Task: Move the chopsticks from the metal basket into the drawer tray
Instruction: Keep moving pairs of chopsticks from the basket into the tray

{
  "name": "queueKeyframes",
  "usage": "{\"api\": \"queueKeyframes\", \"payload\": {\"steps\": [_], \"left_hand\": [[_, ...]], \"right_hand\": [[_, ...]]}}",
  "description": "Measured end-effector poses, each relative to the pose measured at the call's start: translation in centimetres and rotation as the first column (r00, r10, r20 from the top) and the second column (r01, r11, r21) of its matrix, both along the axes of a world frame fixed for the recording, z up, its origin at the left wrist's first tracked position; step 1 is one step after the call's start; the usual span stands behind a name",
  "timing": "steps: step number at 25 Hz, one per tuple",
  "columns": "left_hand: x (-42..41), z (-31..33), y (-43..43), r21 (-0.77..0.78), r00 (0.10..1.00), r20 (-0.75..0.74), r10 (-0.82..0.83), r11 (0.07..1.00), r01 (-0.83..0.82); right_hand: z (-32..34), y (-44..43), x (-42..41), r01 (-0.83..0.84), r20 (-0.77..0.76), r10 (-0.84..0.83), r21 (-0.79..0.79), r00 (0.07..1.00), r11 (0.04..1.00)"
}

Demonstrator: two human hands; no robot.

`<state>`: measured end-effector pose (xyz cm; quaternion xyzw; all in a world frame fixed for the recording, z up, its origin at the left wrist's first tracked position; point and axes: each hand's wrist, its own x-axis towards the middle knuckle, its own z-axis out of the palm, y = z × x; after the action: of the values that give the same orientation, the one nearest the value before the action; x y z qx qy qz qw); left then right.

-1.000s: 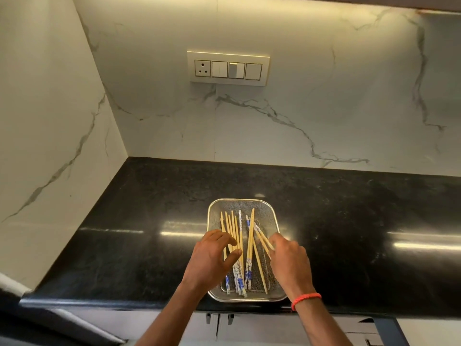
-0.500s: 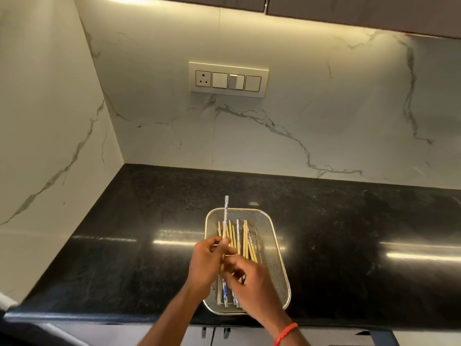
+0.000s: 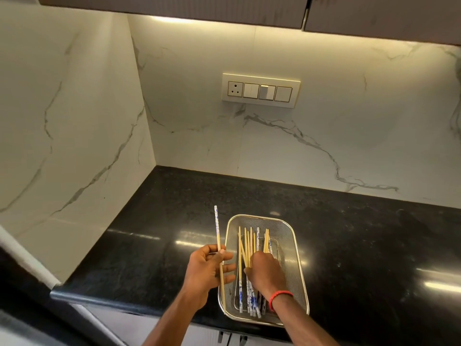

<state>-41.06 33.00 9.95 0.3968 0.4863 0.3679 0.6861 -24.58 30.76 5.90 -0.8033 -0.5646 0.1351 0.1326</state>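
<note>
A rectangular metal mesh basket (image 3: 298, 265) sits near the front edge of the black counter. Several wooden chopsticks (image 3: 245, 243) with blue-and-white ends lie lengthwise inside it. My left hand (image 3: 205, 269) is just left of the basket and holds one chopstick (image 3: 217, 228) upright, its patterned end pointing away from me. My right hand (image 3: 265, 272) reaches down into the basket with its fingers closed among the chopsticks; what it grips is hidden under the hand. No drawer tray is in view.
The black stone counter (image 3: 361, 245) runs into a corner of white marble walls. A switch and socket panel (image 3: 260, 90) is on the back wall. Cabinet fronts with handles (image 3: 232, 338) show below the counter edge.
My left hand has moved left out of the basket with one chopstick in it. My right hand has pushed deeper among the chopsticks. The camera has tilted up.
</note>
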Motion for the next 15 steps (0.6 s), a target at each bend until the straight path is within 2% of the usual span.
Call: {"api": "queueKeyframes", "payload": {"steps": [4,7,10,12,13,15], "left_hand": [[0.2,-0.5,0.1,-0.006,1.0,-0.02,-0.003,1.0,0.003],[0.6,-0.8,0.3,-0.019,1.0,-0.02,-0.013,1.0,0.013],[1.2,-0.8,0.8,-0.075,0.998,0.03,-0.058,0.995,0.06],[1.6,-0.8,1.1,-0.128,0.986,0.081,-0.143,0.98,0.153],[1.9,-0.8,1.3,-0.16,0.976,0.121,-0.184,0.966,0.202],[2.7,-0.7,1.6,-0.209,0.952,0.223,-0.211,0.943,0.258]], "right_hand": [[0.0,0.3,-0.1,-0.033,0.044,0.033,0.002,0.999,0.999],[1.3,0.4,1.1,0.077,-0.118,-0.076,0.002,0.99,0.997],[3.6,0.3,3.3,0.197,-0.273,-0.163,0.103,0.948,0.975],[5.1,-0.1,3.5,0.168,-0.413,-0.046,0.266,0.91,0.949],[5.8,-0.3,3.3,0.108,-0.428,0.058,0.353,0.902,0.93],[6.3,-0.8,2.5,-0.07,-0.284,0.218,0.454,0.934,0.888]]}}
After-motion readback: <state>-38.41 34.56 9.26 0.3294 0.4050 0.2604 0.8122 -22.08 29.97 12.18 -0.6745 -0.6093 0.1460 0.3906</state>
